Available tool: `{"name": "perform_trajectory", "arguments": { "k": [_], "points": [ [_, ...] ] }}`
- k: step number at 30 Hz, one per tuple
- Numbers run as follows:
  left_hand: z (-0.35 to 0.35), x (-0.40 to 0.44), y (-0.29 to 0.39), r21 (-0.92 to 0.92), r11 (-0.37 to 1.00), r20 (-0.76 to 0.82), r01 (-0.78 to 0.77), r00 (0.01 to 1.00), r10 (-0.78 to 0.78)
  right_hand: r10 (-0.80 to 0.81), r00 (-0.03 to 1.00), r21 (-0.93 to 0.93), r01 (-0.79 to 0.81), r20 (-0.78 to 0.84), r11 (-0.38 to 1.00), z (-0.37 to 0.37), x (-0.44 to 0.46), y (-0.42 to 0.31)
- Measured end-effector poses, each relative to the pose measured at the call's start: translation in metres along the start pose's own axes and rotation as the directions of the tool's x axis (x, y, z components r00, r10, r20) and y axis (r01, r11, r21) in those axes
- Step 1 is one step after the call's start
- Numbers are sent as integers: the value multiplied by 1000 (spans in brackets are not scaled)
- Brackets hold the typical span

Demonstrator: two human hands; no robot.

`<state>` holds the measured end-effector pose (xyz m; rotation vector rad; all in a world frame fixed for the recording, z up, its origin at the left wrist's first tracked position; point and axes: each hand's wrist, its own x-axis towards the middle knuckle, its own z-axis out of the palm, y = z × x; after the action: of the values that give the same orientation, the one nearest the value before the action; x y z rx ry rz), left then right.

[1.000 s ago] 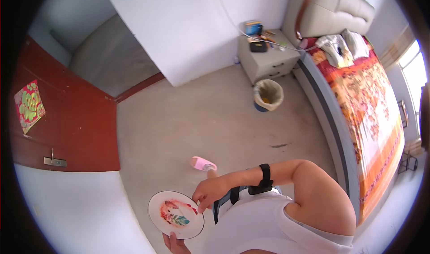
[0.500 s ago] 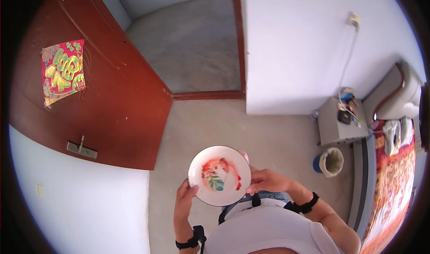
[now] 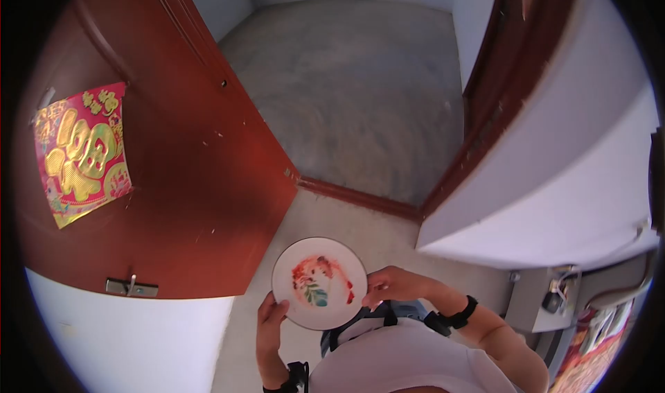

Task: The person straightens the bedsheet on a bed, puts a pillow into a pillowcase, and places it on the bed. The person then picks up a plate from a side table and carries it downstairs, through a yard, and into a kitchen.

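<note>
This is a room in a home, most likely a bedroom: at the right edge is a bed with a red and orange patterned cover [image 3: 597,362], beside a boxy grey nightstand [image 3: 530,299] holding small items. A reddish-brown door [image 3: 187,206] bearing a shiny red-and-gold paper decoration [image 3: 84,150] stands open onto a bare grey concrete-like floor [image 3: 360,95] between pale painted walls [image 3: 540,199].

1 round white plate [image 3: 319,283] with a dark rim, red-smeared around a green leaf, lies face up.
</note>
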<state>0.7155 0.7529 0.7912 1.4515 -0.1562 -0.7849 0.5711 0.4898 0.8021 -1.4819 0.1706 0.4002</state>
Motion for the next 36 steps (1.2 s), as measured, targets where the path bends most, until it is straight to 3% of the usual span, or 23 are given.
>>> {"name": "perform_trajectory", "arguments": {
  "k": [1,3,4,8,11,13,14,15,16,17,19,20,23,24,26,28,30,31,33,36],
  "points": [
    [0,19,6,-8,1000,-50,-1,999,1,10,1000,-17,-10,2,1000,-17,20,-10],
    [11,47,19,-39,999,-86,-7,996,4,-164,985,-94,169,61,981,-47,48,-19],
    [10,70,28,-61,998,-109,-13,994,6,8,997,-86,-1,75,996,-66,69,-30],
    [23,164,58,-118,993,-64,-19,998,11,-70,997,-126,72,22,989,-129,122,-64],
    [59,229,73,-87,995,-60,51,997,-56,-2,999,-39,0,-42,999,-187,126,-65],
    [89,286,91,116,989,137,93,985,-108,-90,983,-37,85,-162,996,-242,126,-63],
    [107,313,104,105,989,115,104,987,-116,-175,977,17,178,-124,984,-270,130,-68],
    [129,338,119,115,992,197,47,978,-69,38,976,148,-6,-216,989,-288,130,-67],
    [147,363,131,130,991,274,-16,961,-20,95,968,206,-46,-234,977,-311,131,-72],
    [175,378,108,222,975,215,-11,976,-38,95,971,321,-21,-218,947,-337,129,-21],
    [187,433,107,256,967,323,-14,944,-72,58,955,457,85,-291,885,-370,155,-5],
    [198,458,110,265,964,304,-14,950,-70,55,951,548,128,-305,827,-391,165,-1],
    [227,539,113,337,941,309,8,944,-118,74,963,562,88,-258,823,-476,206,-8],
    [243,524,54,476,879,255,26,952,-166,-16,972,620,161,-233,768,-468,197,88],
    [304,590,45,485,873,183,50,970,-157,-32,988,588,116,-151,801,-571,220,109],
    [365,633,57,350,918,69,187,972,-224,-47,996,563,79,-71,823,-665,226,95],
    [438,685,56,359,916,21,181,979,-202,-64,998,541,60,-13,839,-774,225,90],
    [401,637,45,367,913,-7,179,982,-190,-68,997,520,44,26,853,-721,218,94],
    [526,733,24,384,901,-69,199,980,-187,-55,994,548,-6,95,836,-896,225,112],
    [649,821,20,296,935,-179,196,973,-148,-156,947,460,10,280,888,-1070,236,109]
  ]
}}
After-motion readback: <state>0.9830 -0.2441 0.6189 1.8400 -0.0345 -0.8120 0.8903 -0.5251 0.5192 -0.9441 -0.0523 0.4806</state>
